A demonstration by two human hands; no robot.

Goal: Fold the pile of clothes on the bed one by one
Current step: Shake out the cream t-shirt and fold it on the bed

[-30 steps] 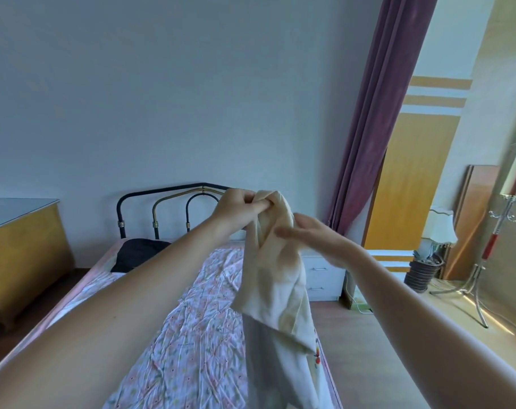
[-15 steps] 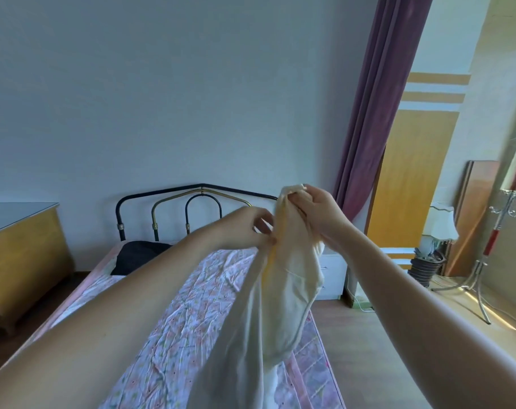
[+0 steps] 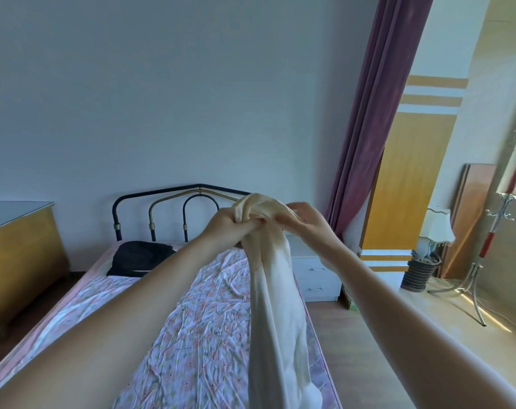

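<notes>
A: Head view, then. Where is the garment?

B: The cream garment (image 3: 276,305) is held up in the air over the right side of the bed (image 3: 203,335). Its top edge is bunched between both hands, and the rest hangs straight down in a long twisted drape to the bottom of the picture.

A: And the hands?

B: The left hand (image 3: 226,227) has its fingers curled tight around a gathered handful of the cloth. The right hand (image 3: 305,221) is touching it from the right, fingers bent over the same bunch and pinching the fabric at the top. The two hands meet at the cloth, in front of the headboard.

A: What lies on the bed?

B: A floral sheet, wrinkled, covers the mattress. At the far left end, by the black and brass metal headboard (image 3: 189,211), sits a dark garment (image 3: 141,258), loosely heaped.

A: Around the bed?

B: A wooden cabinet (image 3: 21,249) stands to the left against the wall. On the far right side of the bed is a white nightstand (image 3: 315,273) with two drawers. A purple curtain (image 3: 371,119) hangs behind it. Further right, a lamp with a pale shade (image 3: 436,228), and a metal coat stand (image 3: 486,252) on the wooden floor.
</notes>
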